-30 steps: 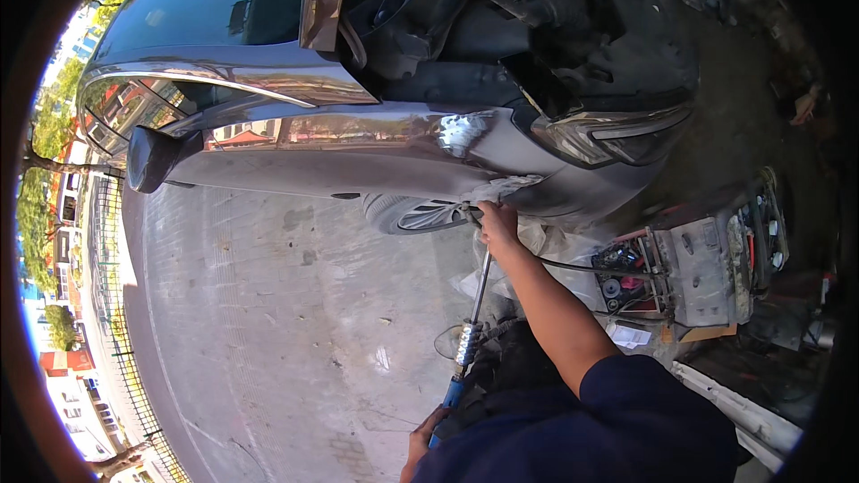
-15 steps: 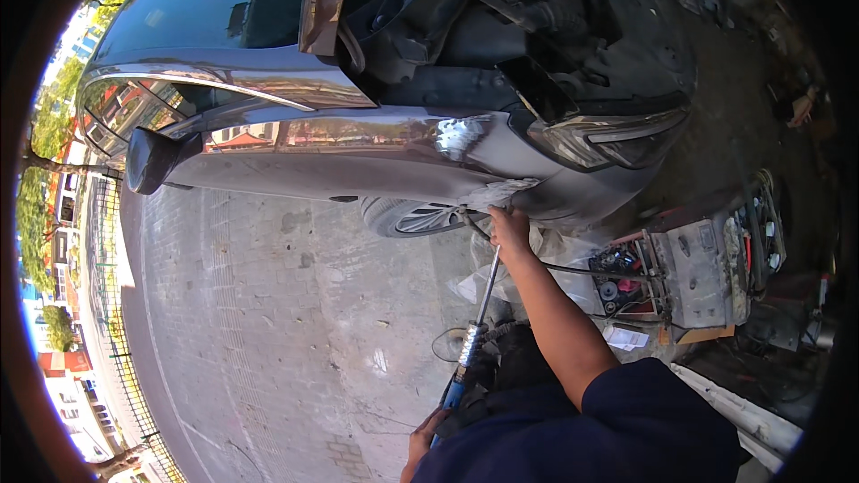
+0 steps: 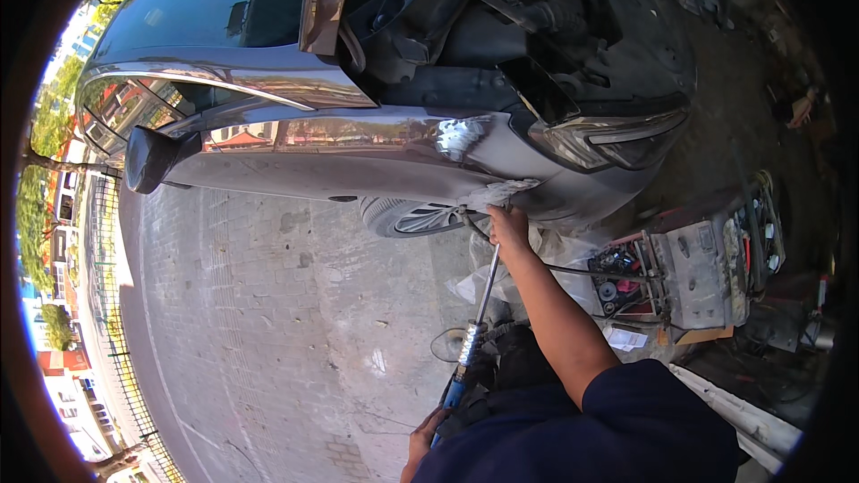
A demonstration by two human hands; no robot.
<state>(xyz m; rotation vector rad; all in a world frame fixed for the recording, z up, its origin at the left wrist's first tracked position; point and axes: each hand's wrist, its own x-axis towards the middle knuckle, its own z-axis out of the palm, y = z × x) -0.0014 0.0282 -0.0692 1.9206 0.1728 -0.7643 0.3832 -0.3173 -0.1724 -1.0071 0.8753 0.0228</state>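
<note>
A slide hammer [image 3: 469, 342] with a long metal rod, a ribbed silver weight and a blue rear part runs from my body up to the car's front fender [image 3: 358, 148]. My right hand [image 3: 510, 229] is closed around the rod's far end, close against a scuffed bare patch [image 3: 503, 190] by the wheel arch. Down at the blue end, my left hand [image 3: 422, 440] is wrapped round the tool, its fingers partly hidden. The rod's very tip is hidden behind my right hand. A second shiny sanded patch [image 3: 461, 136] lies higher on the fender.
Below the fender shows the front wheel [image 3: 425, 217], with crumpled plastic sheeting [image 3: 479, 282] near it. A tool cart [image 3: 702, 273] stands to the right, with dark cables running toward the car. The hood is up beside the headlight [image 3: 617, 139]. Brick paving [image 3: 268, 304] stretches left.
</note>
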